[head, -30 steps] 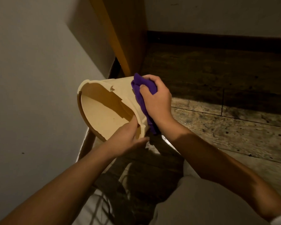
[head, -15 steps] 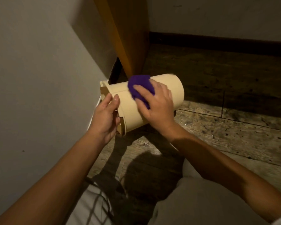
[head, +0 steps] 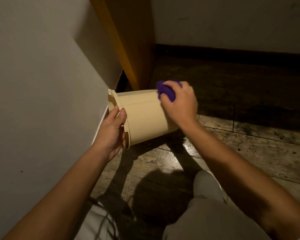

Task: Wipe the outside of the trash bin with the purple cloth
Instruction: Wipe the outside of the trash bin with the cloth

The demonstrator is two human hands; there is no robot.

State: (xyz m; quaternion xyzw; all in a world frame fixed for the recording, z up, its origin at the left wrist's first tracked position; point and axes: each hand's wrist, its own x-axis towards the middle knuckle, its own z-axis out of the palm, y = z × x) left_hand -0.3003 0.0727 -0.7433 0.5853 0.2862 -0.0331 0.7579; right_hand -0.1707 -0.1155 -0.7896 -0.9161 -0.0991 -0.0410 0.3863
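Observation:
A cream plastic trash bin (head: 142, 116) is held on its side above the floor, its rim pointing left toward the wall and its bottom to the right. My left hand (head: 111, 132) grips the rim end, thumb over the outer wall. My right hand (head: 178, 103) presses a bunched purple cloth (head: 165, 90) against the bin's outer wall near the bottom end. The bin's base is hidden behind my right hand.
A pale wall (head: 42, 84) runs close along the left. An orange-brown wooden panel (head: 128, 40) stands just behind the bin. The worn wooden floor (head: 249, 144) stretches to the right, with a dark baseboard (head: 232, 54) at the back. My knee (head: 206, 191) is below.
The bin has turned from opening-toward-me to lying sideways. My right hand slid the cloth along the outer wall from the rim end to the bottom end. My left hand regripped the rim.

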